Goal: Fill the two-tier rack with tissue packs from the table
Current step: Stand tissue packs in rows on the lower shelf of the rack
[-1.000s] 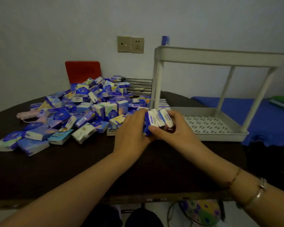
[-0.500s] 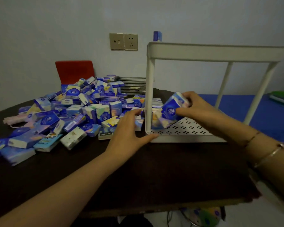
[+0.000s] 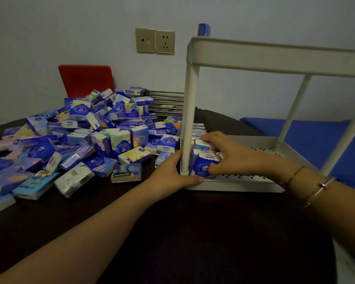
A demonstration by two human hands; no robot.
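Tissue packs [image 3: 205, 160] gripped by curled right hand [image 3: 232, 154] fingers in lower tier's near left corner of rack [image 3: 275, 60], behind corner post [image 3: 190, 119]. Left hand [image 3: 172, 177] pressed against that corner, fingers fairly straight. Loose pile [image 3: 86, 136] heaped left on dark table [image 3: 193, 232]; red chair [image 3: 86, 78], wall socket [image 3: 155, 41] behind.

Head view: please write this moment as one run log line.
right hand grips tissue packs in lower tier corner | left hand rests on rack front-left corner | pile on table | top tier contents hidden

Dark table [image 3: 193, 232]: pack heap [image 3: 86, 140], rack [image 3: 244, 184].
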